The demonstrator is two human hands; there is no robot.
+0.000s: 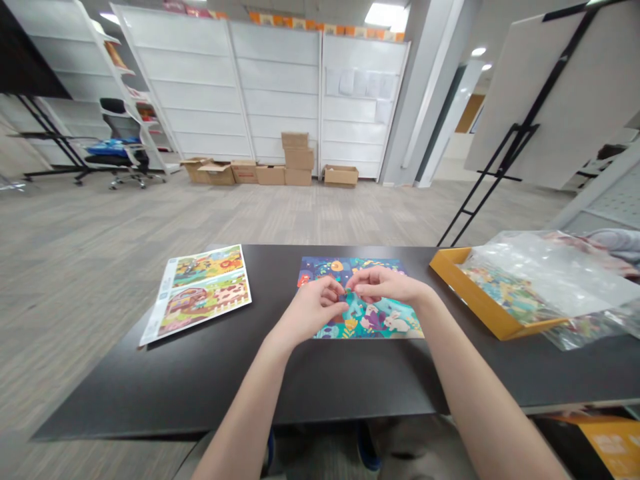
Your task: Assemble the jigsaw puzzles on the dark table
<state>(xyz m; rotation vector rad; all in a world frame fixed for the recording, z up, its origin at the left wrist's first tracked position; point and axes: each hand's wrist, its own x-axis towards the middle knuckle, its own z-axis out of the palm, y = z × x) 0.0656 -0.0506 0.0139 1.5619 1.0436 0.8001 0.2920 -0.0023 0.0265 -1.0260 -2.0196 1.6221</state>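
Observation:
A colourful jigsaw puzzle (370, 322) with white rabbits, yellow flowers and a dark blue upper part lies flat on the black table. Above its middle, my left hand (319, 303) has its fingers curled and pinched at a small teal puzzle piece (349, 293). From the other side my right hand (389, 285) meets it, thumb and fingertips closed at the same small piece. The fingers cover much of the piece, so its outline is unclear. Both hands and wrists hide part of the puzzle.
On the left lies a white-bordered picture sheet (203, 293) with farm and animal scenes. A yellow box tray (480, 303) holding puzzle pieces stands at the right, with clear plastic bags (555, 273) over it. The black table's (200, 387) front edge runs close to my body.

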